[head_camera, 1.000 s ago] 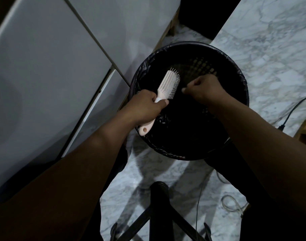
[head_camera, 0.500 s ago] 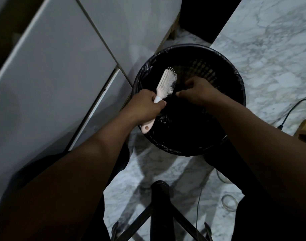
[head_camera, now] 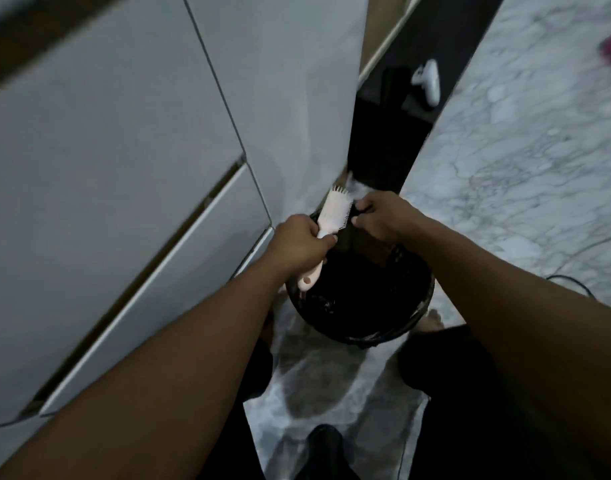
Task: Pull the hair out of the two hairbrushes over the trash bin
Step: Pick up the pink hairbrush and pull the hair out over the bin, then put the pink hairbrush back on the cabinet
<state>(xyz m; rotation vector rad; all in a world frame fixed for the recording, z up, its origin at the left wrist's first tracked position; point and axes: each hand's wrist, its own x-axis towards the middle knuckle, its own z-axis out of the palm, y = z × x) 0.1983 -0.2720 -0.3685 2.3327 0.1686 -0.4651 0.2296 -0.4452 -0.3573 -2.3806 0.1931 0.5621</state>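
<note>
Head view. We see 1 pale hairbrush (head_camera: 334, 213) held over the far-left rim of the black trash bin (head_camera: 411, 306). The left hand (head_camera: 302, 242) is wrapped tight around the brush's neck, and the handle end with its hanging hole sticks out below the fist toward us. The long axis runs from near-left, at the handle, up to far-right, at the bristled head, so the head lies beyond and slightly right of the grip. The bristles face right, toward the right hand (head_camera: 380, 218). That hand is the nearer one to the bristles: its fingertips (head_camera: 357, 221) are drawn together just beside or touching the bristle row, apparently pinching at hair, though we cannot tell whether any strand is held. We judge that the next pull should go rightward, away from the bristle face and over the bin's opening. We see no 2nd brush.
</note>
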